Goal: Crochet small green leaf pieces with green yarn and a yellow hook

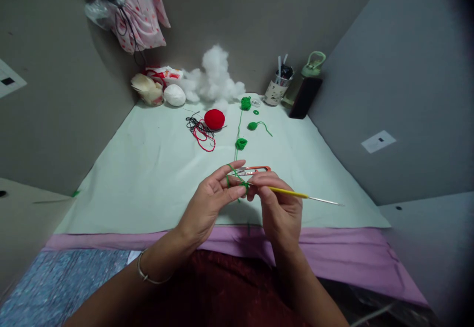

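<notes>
My left hand [213, 196] pinches a small piece of green crochet work [245, 185] between thumb and fingers. Green yarn [228, 168] loops over its raised index finger and runs away to a small green yarn bundle [241, 143]. A crochet hook [287, 191] with a yellow grip lies in my right hand [281, 208], which is closed around it. The hook's tip meets the green work, partly hidden by fingers. Just beyond both hands, orange-handled thread snips [255, 170] lie on the pale table cover [148, 183].
Farther back are a red ball [214, 119], tangled black and red yarn [198, 129], a green piece with a tail [252, 126] and another green bundle [245, 103]. White stuffing [218, 77], a cup [274, 92], a bottle [312, 67] and a dark phone [305, 97] line the rear wall.
</notes>
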### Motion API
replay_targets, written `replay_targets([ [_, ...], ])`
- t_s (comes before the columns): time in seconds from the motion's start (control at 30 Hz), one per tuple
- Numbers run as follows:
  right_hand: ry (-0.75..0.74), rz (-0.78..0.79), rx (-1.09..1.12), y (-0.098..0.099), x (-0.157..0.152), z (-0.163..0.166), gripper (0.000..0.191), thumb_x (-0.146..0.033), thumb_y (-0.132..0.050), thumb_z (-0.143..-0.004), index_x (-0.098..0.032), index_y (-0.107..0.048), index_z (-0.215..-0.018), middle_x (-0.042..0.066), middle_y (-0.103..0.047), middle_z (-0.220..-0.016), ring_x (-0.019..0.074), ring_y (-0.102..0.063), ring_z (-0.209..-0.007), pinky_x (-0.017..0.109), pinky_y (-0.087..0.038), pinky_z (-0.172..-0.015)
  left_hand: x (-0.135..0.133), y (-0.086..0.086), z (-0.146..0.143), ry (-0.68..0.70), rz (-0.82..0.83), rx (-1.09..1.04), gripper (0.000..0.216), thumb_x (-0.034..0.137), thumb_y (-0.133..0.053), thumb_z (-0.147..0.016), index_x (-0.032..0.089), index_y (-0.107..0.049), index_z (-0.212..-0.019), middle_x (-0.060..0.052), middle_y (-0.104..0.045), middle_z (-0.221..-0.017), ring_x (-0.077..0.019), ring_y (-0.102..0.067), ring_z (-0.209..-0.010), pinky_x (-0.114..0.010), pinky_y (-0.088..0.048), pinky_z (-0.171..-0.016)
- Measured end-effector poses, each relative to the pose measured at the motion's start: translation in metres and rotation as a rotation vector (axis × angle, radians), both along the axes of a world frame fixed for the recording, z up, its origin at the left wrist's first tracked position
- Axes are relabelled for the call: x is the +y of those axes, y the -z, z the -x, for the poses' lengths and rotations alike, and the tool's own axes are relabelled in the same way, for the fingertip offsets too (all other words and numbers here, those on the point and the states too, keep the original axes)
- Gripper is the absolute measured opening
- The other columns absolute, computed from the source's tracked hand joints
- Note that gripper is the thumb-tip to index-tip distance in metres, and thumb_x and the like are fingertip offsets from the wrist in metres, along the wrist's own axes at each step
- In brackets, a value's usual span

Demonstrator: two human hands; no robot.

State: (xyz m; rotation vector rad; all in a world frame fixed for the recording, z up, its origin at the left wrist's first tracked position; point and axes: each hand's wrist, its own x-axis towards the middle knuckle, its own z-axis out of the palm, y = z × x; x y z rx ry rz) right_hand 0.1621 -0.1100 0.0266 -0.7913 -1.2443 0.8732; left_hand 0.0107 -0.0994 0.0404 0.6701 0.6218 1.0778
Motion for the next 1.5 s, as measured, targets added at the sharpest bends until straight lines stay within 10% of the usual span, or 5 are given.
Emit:
replay_targets([
  [0.37, -0.146, 0.384, 0.377, -0.007, 0.006, -0.014, 0.018, -0.038, -0.081, -0.087, -0.021, -0.079, -0.084, 0.000, -0.065, -0.074, 0.0075, -0.055, -0.058, 0.019, -0.048, -0.053, 0.004, 0.005, 0.006, 0.280, 0.008, -0.199, 0.044, 0.020, -0.080, -0.088, 0.017, -0.075, -0.132, -0.010, -0.073, -0.111, -0.0170, -0.067, -0.101, -0.033, -0.050, -0.103],
  [0.63, -0.039, 0.197, 0.258, -0.006, 0.003, -0.006, 0.016, -0.038, -0.077, -0.089, -0.023, -0.079, -0.085, 0.004, -0.073, -0.085, 0.0133, -0.062, -0.068, 0.026, -0.052, -0.059, 0.003, 0.002, 0.006, -0.014, -0.029, 0.080, 0.040, 0.022, -0.090, -0.077, 0.024, -0.082, -0.116, 0.002, -0.061, -0.087, -0.0110, -0.059, -0.083, -0.027, -0.046, -0.087],
  [1.1, -0.124, 0.162, 0.227, 0.000, 0.001, -0.003, 0.010, -0.033, -0.074, -0.094, -0.026, -0.082, -0.093, 0.002, -0.078, -0.090, 0.0106, -0.065, -0.070, 0.024, -0.053, -0.066, -0.004, 0.003, 0.002, 0.038, -0.213, 0.186, 0.033, 0.022, -0.082, -0.086, 0.024, -0.078, -0.119, -0.008, -0.076, -0.125, -0.0192, -0.068, -0.101, -0.036, -0.052, -0.099],
  [1.5, -0.026, 0.067, 0.098, 0.008, 0.001, -0.005, 0.012, -0.030, -0.068, -0.098, -0.028, -0.080, -0.097, 0.002, -0.076, -0.095, 0.0137, -0.064, -0.074, 0.029, -0.054, -0.068, -0.004, 0.005, 0.002, 0.049, -0.182, 0.214, 0.040, 0.024, -0.082, -0.087, 0.026, -0.078, -0.127, -0.004, -0.073, -0.097, -0.0183, -0.066, -0.096, -0.034, -0.049, -0.096],
])
